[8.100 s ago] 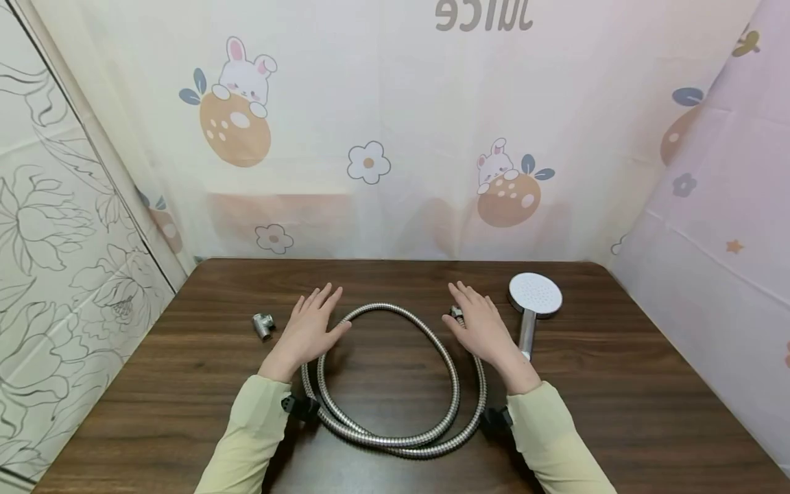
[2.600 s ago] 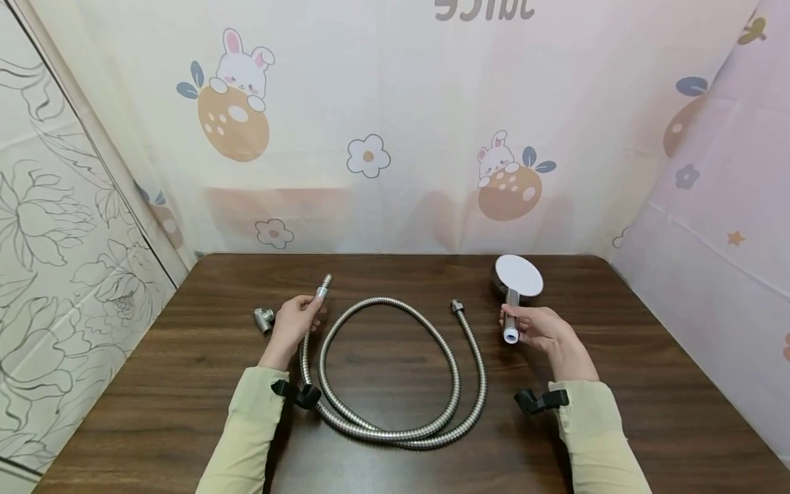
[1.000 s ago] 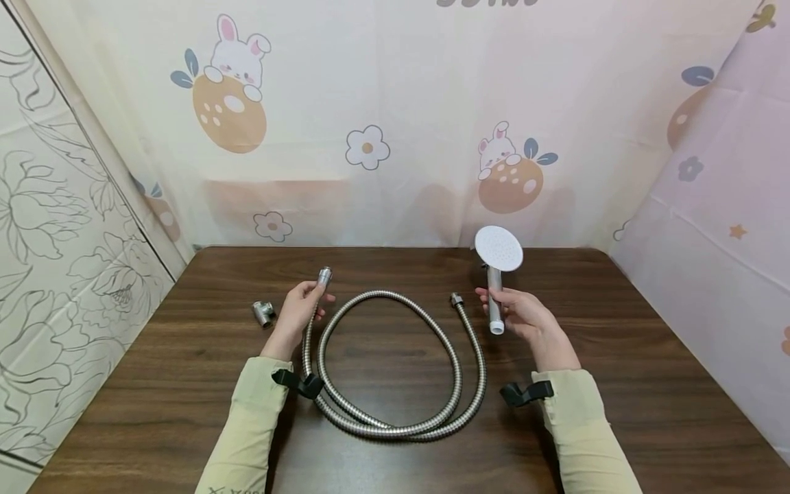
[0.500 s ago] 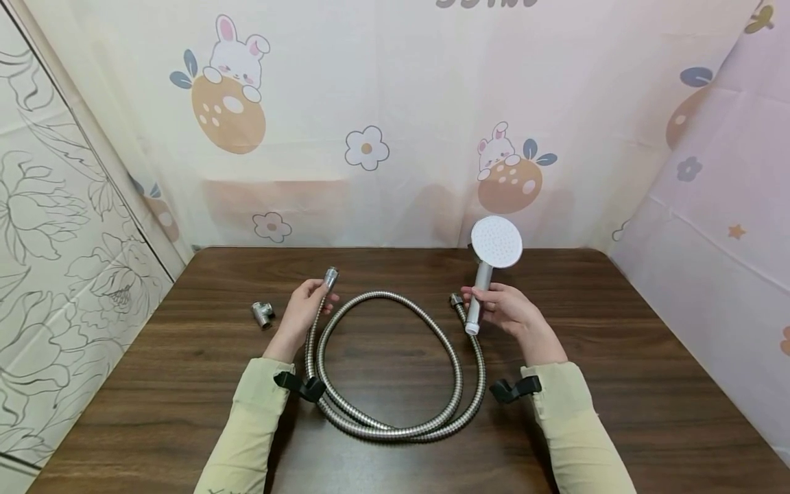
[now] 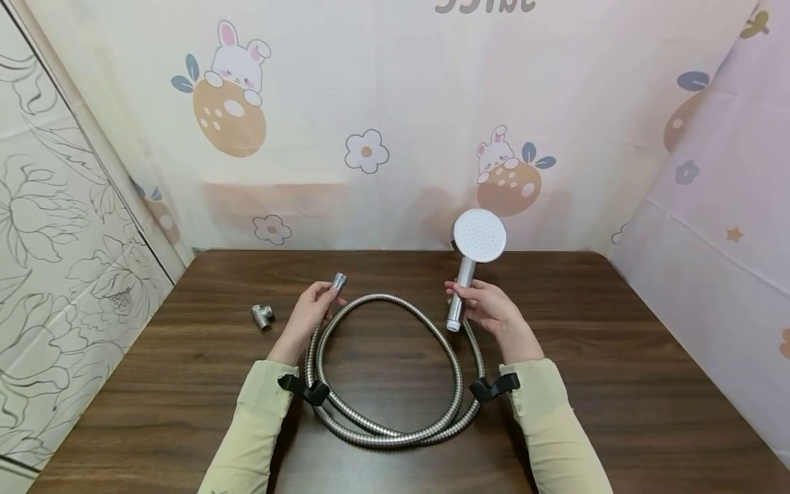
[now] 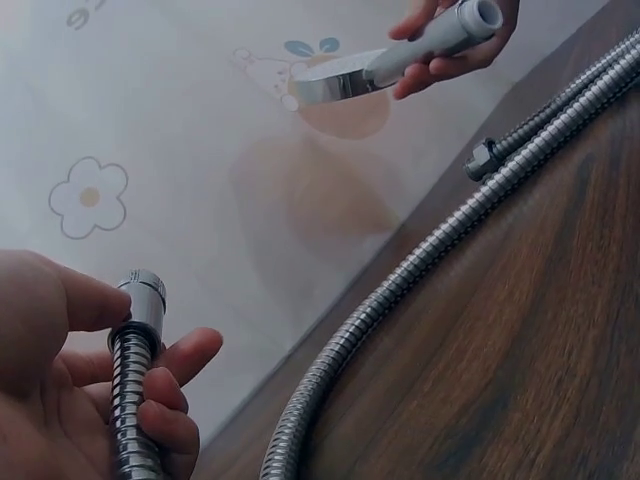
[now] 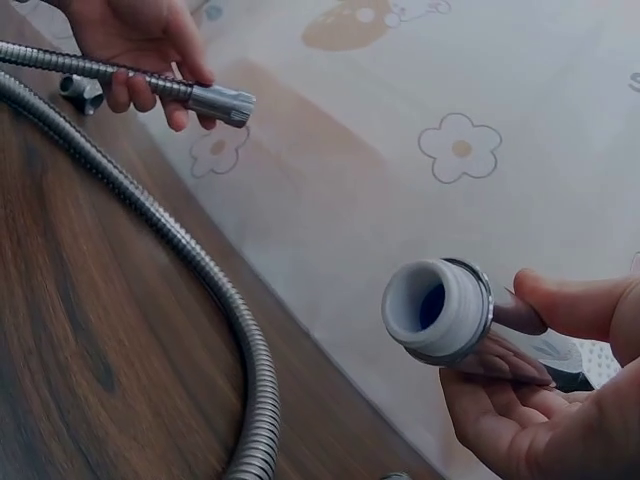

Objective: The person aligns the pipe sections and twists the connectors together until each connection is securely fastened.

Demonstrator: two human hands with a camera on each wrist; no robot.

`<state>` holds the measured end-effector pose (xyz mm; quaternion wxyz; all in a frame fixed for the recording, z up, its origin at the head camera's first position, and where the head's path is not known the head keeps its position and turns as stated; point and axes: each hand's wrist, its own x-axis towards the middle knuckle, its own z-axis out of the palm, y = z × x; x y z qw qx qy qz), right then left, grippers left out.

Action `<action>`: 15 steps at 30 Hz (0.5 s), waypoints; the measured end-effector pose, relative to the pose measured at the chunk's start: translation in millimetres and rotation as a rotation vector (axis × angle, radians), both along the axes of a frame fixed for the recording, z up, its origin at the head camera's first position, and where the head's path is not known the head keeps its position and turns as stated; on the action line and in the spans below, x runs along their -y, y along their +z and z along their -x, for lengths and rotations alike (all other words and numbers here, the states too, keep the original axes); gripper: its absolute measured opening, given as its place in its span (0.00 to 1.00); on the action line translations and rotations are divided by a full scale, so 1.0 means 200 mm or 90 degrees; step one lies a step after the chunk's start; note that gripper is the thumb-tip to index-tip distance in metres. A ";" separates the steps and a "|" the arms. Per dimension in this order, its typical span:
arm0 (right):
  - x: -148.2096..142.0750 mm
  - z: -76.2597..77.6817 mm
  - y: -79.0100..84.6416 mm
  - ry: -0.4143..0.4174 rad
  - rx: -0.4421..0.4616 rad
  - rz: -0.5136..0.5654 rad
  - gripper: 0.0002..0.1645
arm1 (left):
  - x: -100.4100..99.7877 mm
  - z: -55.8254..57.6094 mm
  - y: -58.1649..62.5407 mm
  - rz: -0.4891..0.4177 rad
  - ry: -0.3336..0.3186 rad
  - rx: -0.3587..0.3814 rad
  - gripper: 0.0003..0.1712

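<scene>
My left hand [image 5: 310, 314] pinches one end of a coiled metal shower hose [image 5: 458, 374], just below its chrome end fitting [image 6: 148, 300]. That fitting points up and to the right, off the table. In my right hand [image 5: 494, 315] is a shower head [image 5: 479, 235], gripped by its silver handle. Its white round face is raised at the top, and the white threaded opening [image 7: 425, 305] at the handle's bottom points down and slightly left. Fitting and opening are apart. The hose's other end, with a nut [image 6: 482, 160], lies on the table, mostly behind my right hand in the head view.
A small chrome tee fitting [image 5: 262, 317] lies left of my left hand on the dark wooden table [image 5: 617, 384]. A patterned curtain [image 5: 370, 82] hangs behind the table's back edge. Black wrist cameras [image 5: 304, 390] sit on both sleeves.
Since the first frame, both hands have taken hold of the hose end and shower head. Over the last second the shower head has moved left and the hose end slightly right, narrowing the gap.
</scene>
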<state>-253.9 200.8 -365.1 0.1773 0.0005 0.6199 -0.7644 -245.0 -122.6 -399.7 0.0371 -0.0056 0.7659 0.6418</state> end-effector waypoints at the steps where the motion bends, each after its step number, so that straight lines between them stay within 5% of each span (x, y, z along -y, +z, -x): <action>1: 0.01 0.00 0.00 -0.001 -0.002 0.000 0.32 | 0.00 0.00 0.00 0.002 -0.004 -0.003 0.17; 15: 0.07 0.02 0.01 -0.061 0.007 0.027 0.14 | -0.04 0.01 0.01 -0.003 -0.055 0.005 0.19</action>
